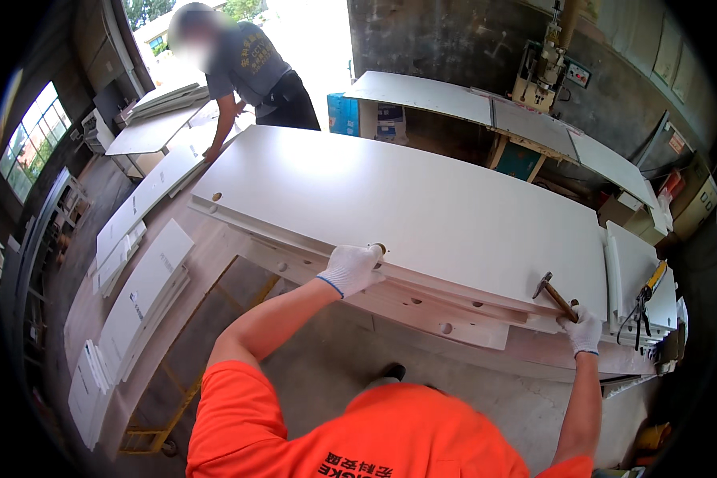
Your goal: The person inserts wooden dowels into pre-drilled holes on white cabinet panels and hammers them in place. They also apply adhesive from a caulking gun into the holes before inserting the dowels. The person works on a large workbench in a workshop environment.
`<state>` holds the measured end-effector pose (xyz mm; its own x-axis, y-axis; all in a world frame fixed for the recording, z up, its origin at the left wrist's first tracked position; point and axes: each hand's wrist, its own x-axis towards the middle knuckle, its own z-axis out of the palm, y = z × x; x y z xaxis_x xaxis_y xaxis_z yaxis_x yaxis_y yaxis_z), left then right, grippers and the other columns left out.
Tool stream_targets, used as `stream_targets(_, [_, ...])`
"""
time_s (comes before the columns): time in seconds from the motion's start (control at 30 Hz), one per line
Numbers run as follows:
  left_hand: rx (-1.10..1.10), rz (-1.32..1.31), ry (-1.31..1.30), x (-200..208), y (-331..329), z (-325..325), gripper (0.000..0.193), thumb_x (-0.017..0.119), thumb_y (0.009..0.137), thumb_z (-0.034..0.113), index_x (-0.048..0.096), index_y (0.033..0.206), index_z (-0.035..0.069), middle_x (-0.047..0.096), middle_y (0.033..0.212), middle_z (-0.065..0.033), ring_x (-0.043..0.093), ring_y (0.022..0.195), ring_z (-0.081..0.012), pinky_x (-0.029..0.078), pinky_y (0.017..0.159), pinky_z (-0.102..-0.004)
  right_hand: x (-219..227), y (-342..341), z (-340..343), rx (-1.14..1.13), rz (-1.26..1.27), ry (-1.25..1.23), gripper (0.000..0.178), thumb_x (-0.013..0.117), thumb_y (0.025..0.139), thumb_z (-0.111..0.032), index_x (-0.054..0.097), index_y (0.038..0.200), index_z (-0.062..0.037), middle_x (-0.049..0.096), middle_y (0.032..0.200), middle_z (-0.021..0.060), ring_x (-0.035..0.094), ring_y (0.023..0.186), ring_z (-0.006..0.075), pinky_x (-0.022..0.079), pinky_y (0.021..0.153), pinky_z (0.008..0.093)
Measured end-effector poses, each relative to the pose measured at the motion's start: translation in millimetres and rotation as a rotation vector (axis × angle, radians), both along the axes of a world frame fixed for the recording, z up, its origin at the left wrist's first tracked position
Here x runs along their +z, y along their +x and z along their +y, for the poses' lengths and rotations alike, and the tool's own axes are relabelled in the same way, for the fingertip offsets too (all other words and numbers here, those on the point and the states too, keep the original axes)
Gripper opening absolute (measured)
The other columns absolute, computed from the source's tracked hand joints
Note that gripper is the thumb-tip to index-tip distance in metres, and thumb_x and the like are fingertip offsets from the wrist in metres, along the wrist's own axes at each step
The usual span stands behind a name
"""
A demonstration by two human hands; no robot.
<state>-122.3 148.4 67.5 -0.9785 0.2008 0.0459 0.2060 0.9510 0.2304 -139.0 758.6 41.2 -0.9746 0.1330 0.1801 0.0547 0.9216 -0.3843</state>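
Observation:
A large white panel point(422, 199) lies on top of a stack of similar boards in front of me. My left hand point(354, 267), in a white knit glove, is at the panel's near edge with its fingers closed. By its fingertips is a small dark, brownish round piece point(380, 248), too small to name. Farther right, my gloved right hand point(583, 328) is wrapped round the wooden handle of a hammer point(560, 298). The hammer's head is over the panel's right part, pointing away from me. Round holes show along the near edges of the boards below.
Across the table, a co-worker point(251, 68) leans over white boards at the far left. Stacks of narrow white panels point(147, 303) lie to my left. At the right, more panels point(637, 263) hold a yellow-handled tool point(656, 279). A machine point(543, 72) stands behind a long bench point(430, 95).

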Motion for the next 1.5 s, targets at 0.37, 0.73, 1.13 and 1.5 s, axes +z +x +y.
stream_targets(0.37, [0.032,0.466,0.009,-32.0,35.0,13.5,0.029,0.087,0.080,0.034,0.072,0.093,0.014,0.072,0.075,-0.0061,0.072,0.064,-0.0279,0.055,0.057,-0.0451,-13.5,13.4,12.0,0.138,0.189,0.158,0.034,0.096,0.070,-0.033,0.075,0.083,-0.0104,0.069,0.070,0.0169,0.070,0.065,0.0389,0.052,0.060,0.0489])
stream_targets(0.73, [0.193,0.083,0.441,17.9,63.5,117.3,0.069,0.081,0.084,0.018,0.056,0.147,0.004,0.064,0.077,-0.0052,0.069,0.074,-0.0227,0.056,0.069,-0.0366,6.2,45.4,-19.2,0.144,0.080,-0.515,0.020,0.087,0.085,-0.014,0.080,0.101,-0.0036,0.073,0.074,0.0068,0.071,0.066,0.0210,0.055,0.063,0.0355])
stream_targets(1.13, [-0.283,-0.600,1.077,70.0,45.2,343.7,0.112,0.071,0.080,-0.006,0.005,0.171,-0.002,0.070,0.107,-0.0113,0.069,0.101,-0.0184,0.054,0.096,-0.0309,85.3,86.3,-85.7,0.313,-0.331,-1.150,0.024,0.081,0.090,-0.012,0.078,0.112,-0.0001,0.068,0.085,-0.0017,0.060,0.078,0.0072,0.054,0.072,0.0276])
stream_targets(1.5, [-0.684,0.122,0.759,22.1,42.3,387.6,0.028,0.076,0.089,-0.003,0.070,0.116,0.002,0.073,0.100,-0.0117,0.076,0.084,-0.0256,0.061,0.072,-0.0361,78.5,127.2,-37.1,-0.179,-0.288,-1.554,0.015,0.076,0.101,-0.017,0.069,0.099,-0.0033,0.059,0.073,-0.0001,0.052,0.055,0.0084,0.039,0.047,0.0274])
